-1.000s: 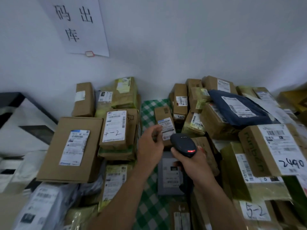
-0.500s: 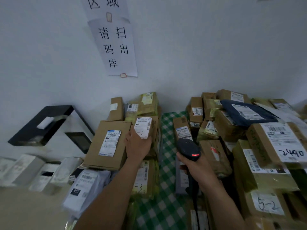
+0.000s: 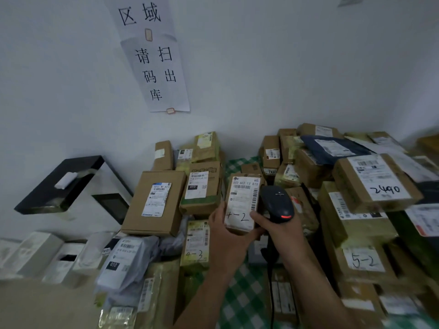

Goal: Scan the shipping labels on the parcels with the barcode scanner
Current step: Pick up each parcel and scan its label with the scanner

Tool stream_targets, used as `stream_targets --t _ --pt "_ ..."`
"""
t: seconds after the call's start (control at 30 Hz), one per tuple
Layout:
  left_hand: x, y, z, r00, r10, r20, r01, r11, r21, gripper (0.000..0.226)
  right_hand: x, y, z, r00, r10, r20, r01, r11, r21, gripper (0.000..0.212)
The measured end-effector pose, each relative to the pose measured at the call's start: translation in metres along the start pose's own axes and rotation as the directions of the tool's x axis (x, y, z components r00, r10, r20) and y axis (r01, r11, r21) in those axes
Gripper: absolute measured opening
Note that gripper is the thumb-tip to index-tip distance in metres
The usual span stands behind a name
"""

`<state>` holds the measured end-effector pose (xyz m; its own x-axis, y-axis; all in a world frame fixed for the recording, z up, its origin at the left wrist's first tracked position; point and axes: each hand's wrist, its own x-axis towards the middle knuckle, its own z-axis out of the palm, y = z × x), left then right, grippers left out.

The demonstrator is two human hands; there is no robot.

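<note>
While the left hand (image 3: 225,236) holds a small parcel (image 3: 242,200) upright in the middle of the view, with the thumb on its left edge, the right hand (image 3: 282,231) grips the scanner (image 3: 276,203) just at 3 o'clock of it. The white label (image 3: 244,195) of the parcel faces the camera, and "4-2" is handwritten on its lower part. A red light glows on the near end of the scanner. The scanner's dark head seems to touch the right edge of the parcel, but I cannot tell this surely. A cable (image 3: 270,281) hangs from the scanner toward 6 o'clock. Below the hands, the table (image 3: 240,302) has a green checked cover. More parcels are piled at 9 o'clock, with a big brown box (image 3: 154,203), and at 3 o'clock, with a box marked "2490" (image 3: 377,181). At 12 o'clock a paper sign (image 3: 156,67) hangs on the wall.
</note>
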<state>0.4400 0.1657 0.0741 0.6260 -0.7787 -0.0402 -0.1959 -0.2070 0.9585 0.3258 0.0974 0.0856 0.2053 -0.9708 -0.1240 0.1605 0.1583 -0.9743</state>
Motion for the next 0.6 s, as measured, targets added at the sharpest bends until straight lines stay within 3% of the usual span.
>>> stream_targets --t 0.17,0.3,0.37,0.5,0.6 --pt "0.003 -0.002 -0.011 0.984 -0.131 0.122 0.151 0.974 -0.171 0.093 -0.006 -0.010 -0.022 0.998 0.062 -0.006 -0.062 0.997 0.036 0.052" --pt "0.012 0.011 -0.024 0.969 -0.140 0.204 0.187 0.954 -0.234 0.058 -0.013 -0.014 -0.033 0.996 0.065 0.062 -0.064 0.998 -0.018 0.057" --pt "0.016 0.014 -0.028 0.965 -0.130 0.226 0.177 0.963 -0.202 0.058 -0.014 -0.015 -0.036 0.997 0.053 0.064 -0.051 0.998 -0.037 0.056" --pt "0.025 0.016 -0.025 0.988 -0.087 0.127 0.099 0.991 -0.085 0.056 -0.014 -0.017 -0.037 1.000 -0.012 -0.008 0.011 0.995 -0.103 0.042" --pt "0.039 0.013 -0.016 0.999 -0.046 0.022 0.048 0.991 -0.126 0.057 -0.013 -0.014 -0.035 0.999 -0.051 0.005 0.051 0.983 -0.178 0.038"
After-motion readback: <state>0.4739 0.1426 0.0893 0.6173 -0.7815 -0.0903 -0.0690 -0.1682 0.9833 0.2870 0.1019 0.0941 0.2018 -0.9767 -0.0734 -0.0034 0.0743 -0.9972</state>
